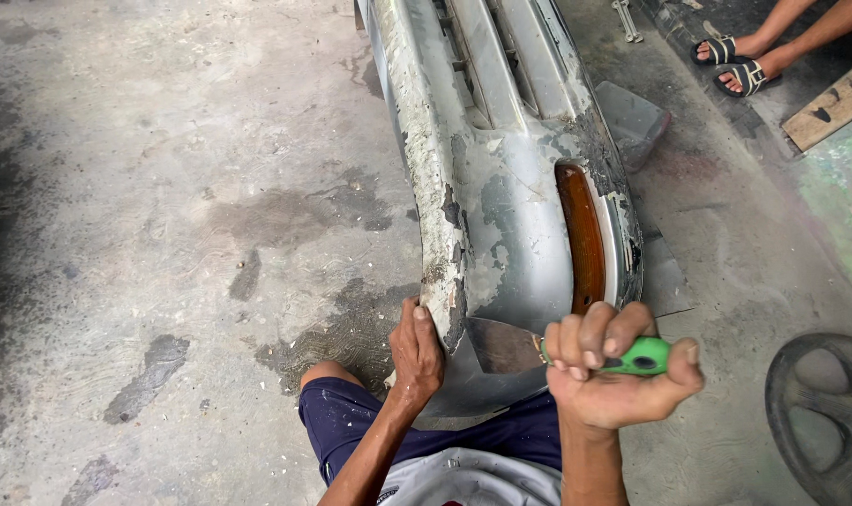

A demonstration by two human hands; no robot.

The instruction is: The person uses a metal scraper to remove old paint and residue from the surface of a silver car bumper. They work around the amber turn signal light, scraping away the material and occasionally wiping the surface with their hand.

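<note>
Our right hand point(613, 365) is curled tight, all fingers wrapped round the green handle point(643, 356) of a scraper, thumb stretched along the far end. The scraper's wide metal blade point(503, 347) pts left and lies flat against the near end of a silver car bumper point(501, 187), just below its orange lamp point(583, 234).

Our left hand point(417, 351) grips the bumper's lower left edge, thumb on top and fingers hooked behind the rim, so closed on it w/ the fingertips out of sight. The two hands sit near each other, blade between them.

The bumper runs away from us along the concrete floor point(164, 187), its near end resting by our knee in dark blue shorts point(351, 422). Paint on the left flank is flaked and patchy, w/ pale filler showing thru.

Further out: dark stains on the floor at left, a black steering wheel point(824, 412) at lower right, a grey scrap piece point(632, 117) beside the bumper, and at top right another person's feet in sandals point(735, 61) next to a wooden board point(834, 108).
</note>
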